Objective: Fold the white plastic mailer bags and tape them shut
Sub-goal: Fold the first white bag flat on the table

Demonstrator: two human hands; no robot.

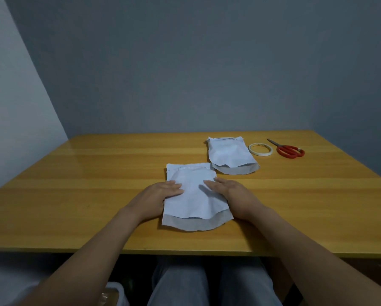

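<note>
A white plastic mailer bag (pixel 194 202) lies flat on the wooden table (pixel 74 195) in front of me, its grey inner flap showing at the near end. My left hand (pixel 160 195) rests on the bag's left edge with straight fingers. My right hand (pixel 231 193) presses flat on its right side. A second white mailer bag (pixel 229 155) lies farther back to the right, also with a grey flap exposed. Beside it sits a roll of pale tape (pixel 260 149).
Red-handled scissors (pixel 288 150) lie to the right of the tape roll near the table's back right. A grey wall stands close behind the table. My legs show under the near table edge, and a white container (pixel 115 292) stands on the floor at lower left.
</note>
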